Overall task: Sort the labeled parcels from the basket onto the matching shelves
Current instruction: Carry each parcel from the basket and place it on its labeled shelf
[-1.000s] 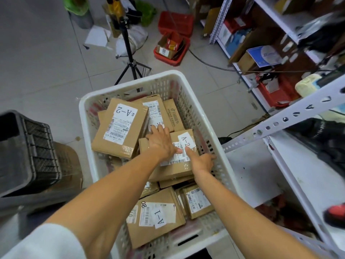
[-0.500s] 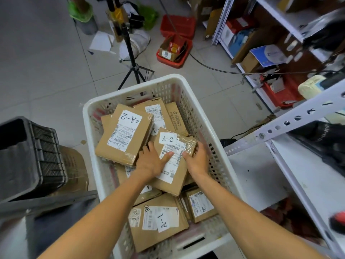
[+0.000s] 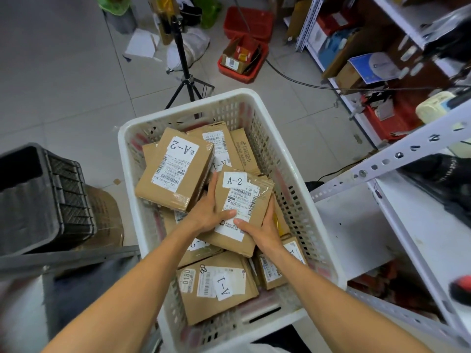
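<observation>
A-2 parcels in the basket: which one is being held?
The central A-2 parcel, label upright, gripped by left hand and right hand. The other A-2 parcel lies left, label inverted.

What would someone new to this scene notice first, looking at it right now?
The left hand and right hand grip a brown A-2 parcel in the middle of the white basket. More parcels lie around it: a second A-2 box at the far left, an A-1 box nearest the person. White metal shelving stands at the right.
</observation>
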